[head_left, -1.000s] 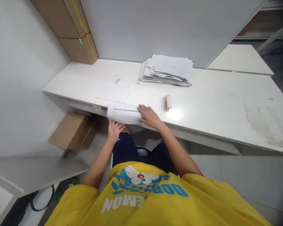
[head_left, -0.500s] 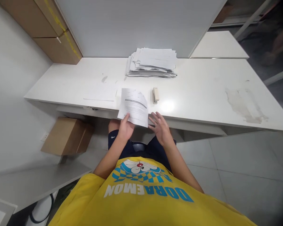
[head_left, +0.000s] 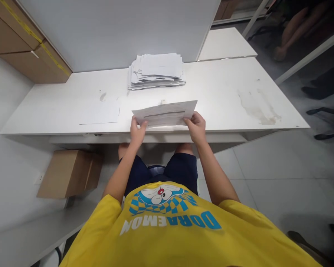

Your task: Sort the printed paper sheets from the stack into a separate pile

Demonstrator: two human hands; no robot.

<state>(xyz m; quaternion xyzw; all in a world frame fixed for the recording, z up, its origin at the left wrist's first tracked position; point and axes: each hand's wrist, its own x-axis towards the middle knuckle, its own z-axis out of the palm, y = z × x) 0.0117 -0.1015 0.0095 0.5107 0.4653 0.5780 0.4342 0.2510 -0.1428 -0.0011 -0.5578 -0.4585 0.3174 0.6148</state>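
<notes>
Right hand [head_left: 197, 127] onto paper [head_left: 165, 114] — carton [head_left: 58, 174], contents hidden

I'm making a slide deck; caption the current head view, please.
Left hand and right hand hold printed paper at a white desk, a paper stack lying beyond.

Looks like an office.
White desk [head_left: 217, 96] against a grey divider panel [head_left: 122, 29], thick paper stack [head_left: 158, 68], taped cardboard boxes [head_left: 51, 65] at left.

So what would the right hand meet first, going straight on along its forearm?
Past the sheet it holds, the right hand would probably meet the paper stack, near its right end; hand height over the desk is unclear, so it could pass above.
</notes>
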